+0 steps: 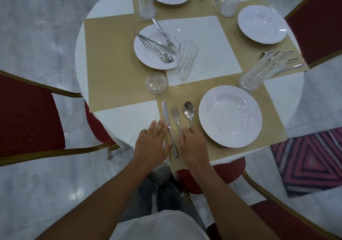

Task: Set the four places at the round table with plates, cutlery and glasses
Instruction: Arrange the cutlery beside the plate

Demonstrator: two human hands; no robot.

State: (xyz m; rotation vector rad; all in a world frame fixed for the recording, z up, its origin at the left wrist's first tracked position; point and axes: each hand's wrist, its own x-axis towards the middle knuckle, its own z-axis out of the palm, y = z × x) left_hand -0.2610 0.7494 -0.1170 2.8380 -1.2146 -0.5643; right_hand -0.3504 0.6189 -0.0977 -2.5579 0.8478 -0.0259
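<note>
Near place almost laid: knife [169,128], fork [175,116] and spoon [189,111] in a row just left of the near plate [230,116].
The left hand [152,143] lies flat, fingers straight, beside the knife; the right hand [192,141] bends over the fork and spoon handles, whether pinching them I cannot tell; a glass [262,72] stands beyond the plate; the far and right places look set; the left plate [146,54] carries piled cutlery [157,45], so that place on the worktop [120,119] seems left to do.

Dining hall, banquet chairs [27,119], round table [122,123]
</note>
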